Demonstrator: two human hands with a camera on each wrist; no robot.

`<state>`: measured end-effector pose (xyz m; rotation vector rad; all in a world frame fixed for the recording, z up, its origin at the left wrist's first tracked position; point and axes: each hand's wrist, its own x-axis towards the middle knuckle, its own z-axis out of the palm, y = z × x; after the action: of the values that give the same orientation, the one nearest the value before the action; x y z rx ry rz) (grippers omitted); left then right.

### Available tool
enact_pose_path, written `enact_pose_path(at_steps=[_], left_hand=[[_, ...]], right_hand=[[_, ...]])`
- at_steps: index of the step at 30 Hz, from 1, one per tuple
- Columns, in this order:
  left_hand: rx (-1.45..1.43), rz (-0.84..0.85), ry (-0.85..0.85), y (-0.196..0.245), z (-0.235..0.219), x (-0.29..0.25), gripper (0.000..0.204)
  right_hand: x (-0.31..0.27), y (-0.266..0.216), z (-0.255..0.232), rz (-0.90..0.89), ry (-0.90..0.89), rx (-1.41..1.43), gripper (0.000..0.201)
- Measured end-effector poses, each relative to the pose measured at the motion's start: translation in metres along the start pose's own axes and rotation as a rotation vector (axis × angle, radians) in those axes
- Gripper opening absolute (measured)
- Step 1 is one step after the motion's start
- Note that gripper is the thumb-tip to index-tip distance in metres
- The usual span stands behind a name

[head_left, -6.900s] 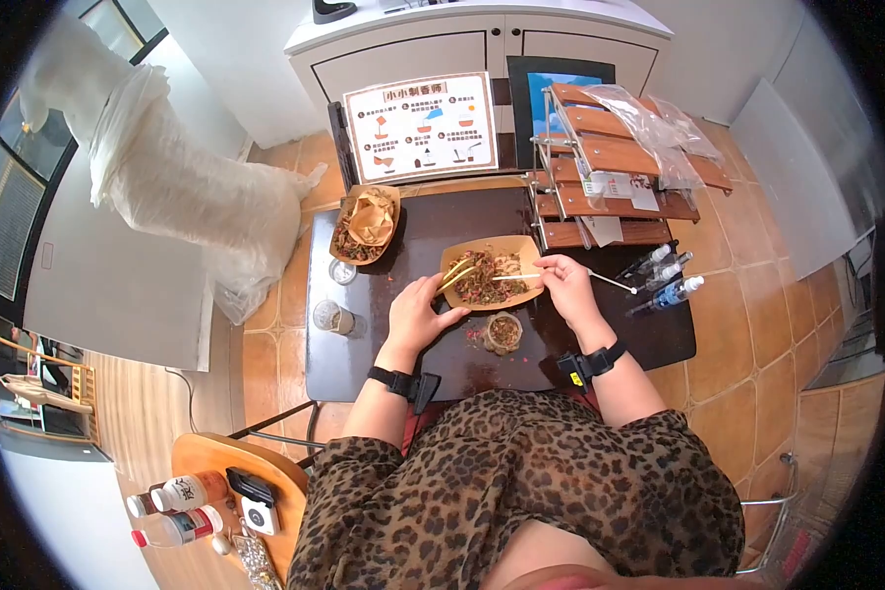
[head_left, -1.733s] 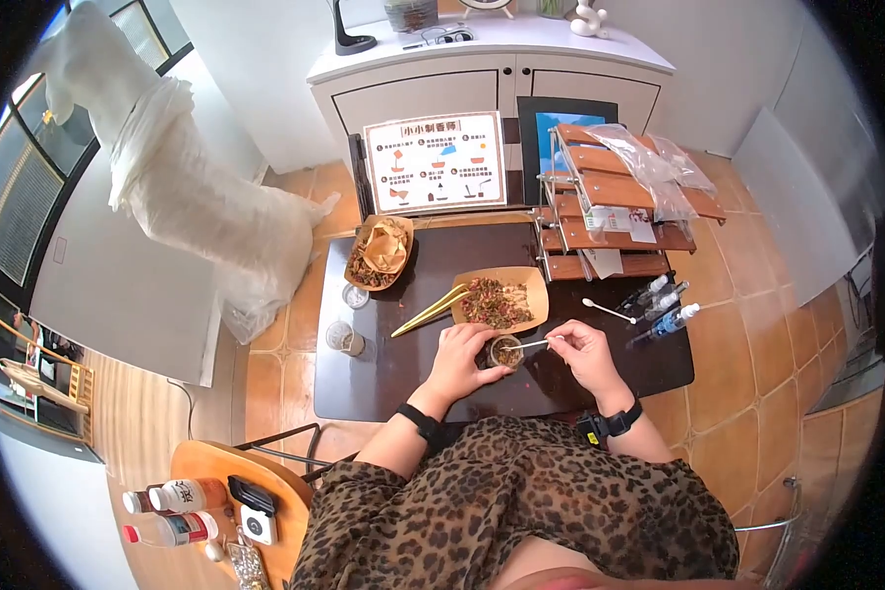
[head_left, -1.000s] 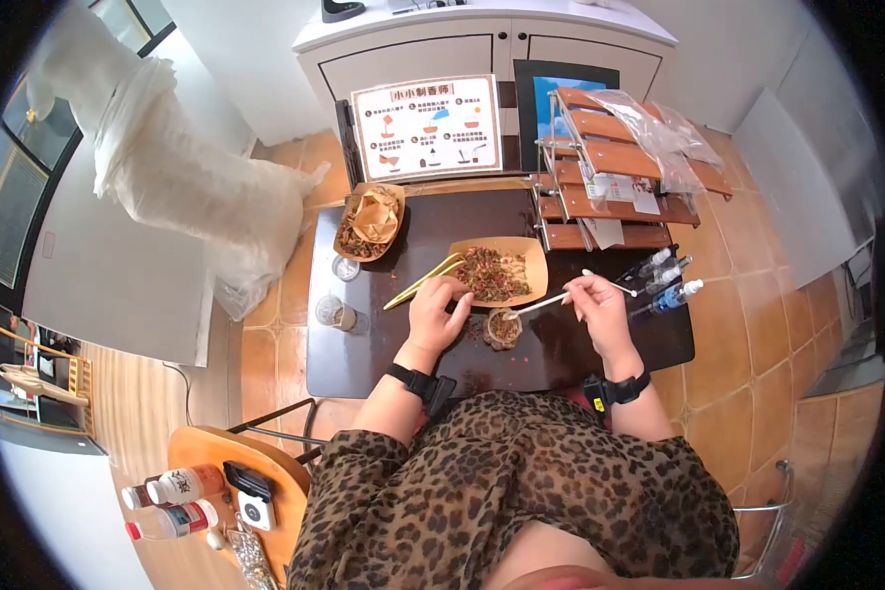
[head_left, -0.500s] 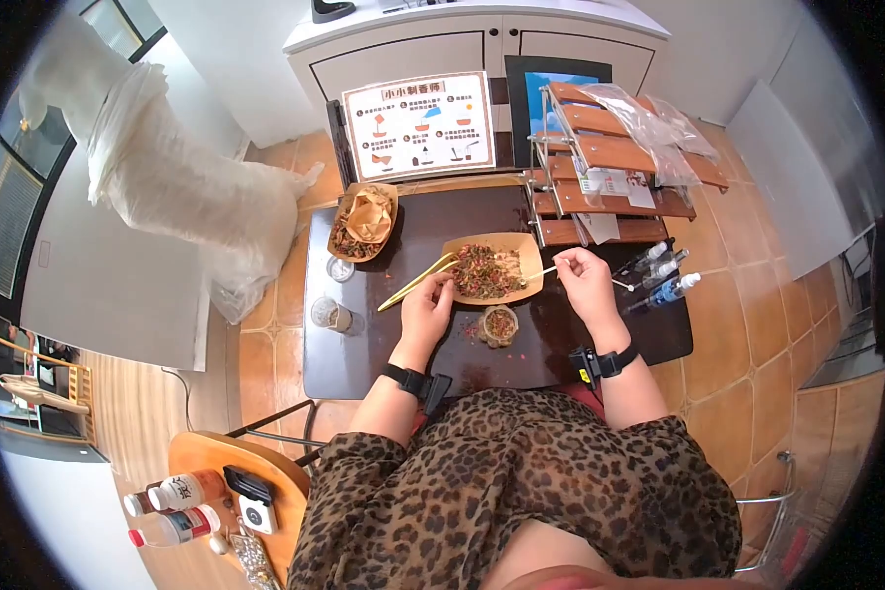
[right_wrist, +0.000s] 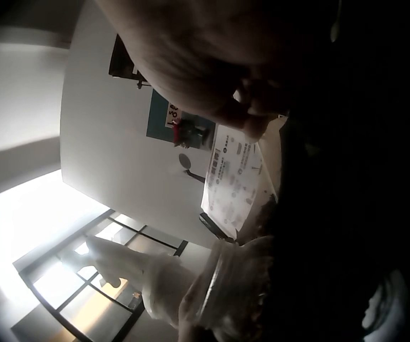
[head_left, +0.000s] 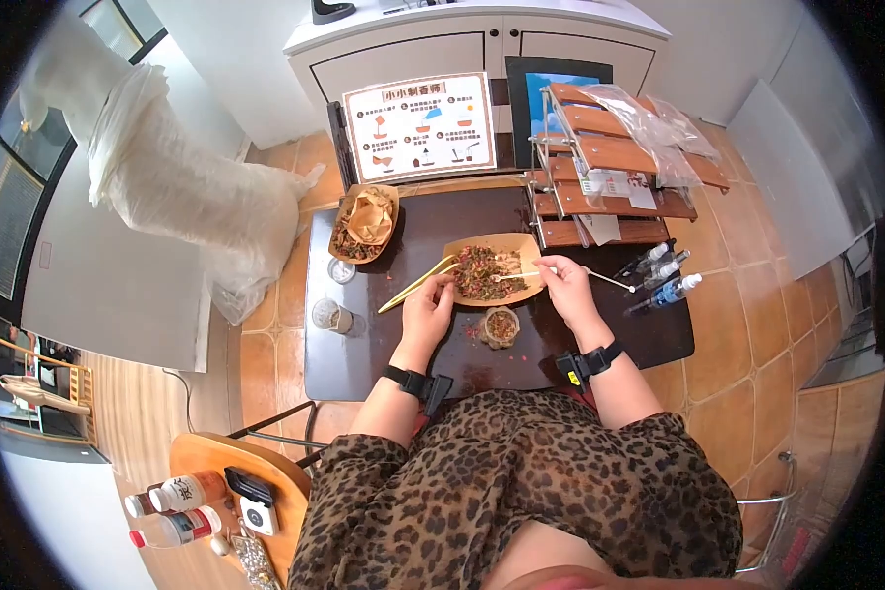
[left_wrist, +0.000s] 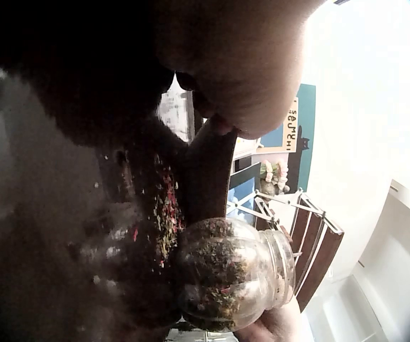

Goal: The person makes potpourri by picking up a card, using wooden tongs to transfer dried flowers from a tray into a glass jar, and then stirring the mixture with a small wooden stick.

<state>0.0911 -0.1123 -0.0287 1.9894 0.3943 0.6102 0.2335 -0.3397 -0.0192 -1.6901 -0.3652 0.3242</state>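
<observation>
Now the right hand, pinching the spoon, had returned from the jar to the tray mid-table for another scoop; left hand, fingers relaxed, steadied the tray's edge.

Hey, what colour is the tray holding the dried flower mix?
Light tan, like kraft paper; the tray shows best in the head view.

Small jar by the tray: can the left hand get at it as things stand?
Probably yes. The left hand rests at the tray's near edge, holding nothing. The jar stands open just beside it on the table, nothing between them. The right hand works its spoon over the tray.
</observation>
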Motion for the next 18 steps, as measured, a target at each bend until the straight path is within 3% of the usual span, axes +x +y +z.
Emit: enact_pose_path(at_steps=[3,9,18], left_hand=[[-0.007,0.012,0.004,-0.002,0.001,0.000,0.015],[0.007,0.013,0.000,-0.002,0.001,0.000,0.014],[0.072,0.024,-0.007,0.001,0.000,0.001,0.017]], right_hand=[[0.004,-0.003,0.008,-0.004,-0.036,0.074,0.018],[0.006,-0.011,0.020,0.017,-0.168,-0.045,0.021],[0.009,-0.006,0.011,0.020,-0.127,0.053,0.020]])
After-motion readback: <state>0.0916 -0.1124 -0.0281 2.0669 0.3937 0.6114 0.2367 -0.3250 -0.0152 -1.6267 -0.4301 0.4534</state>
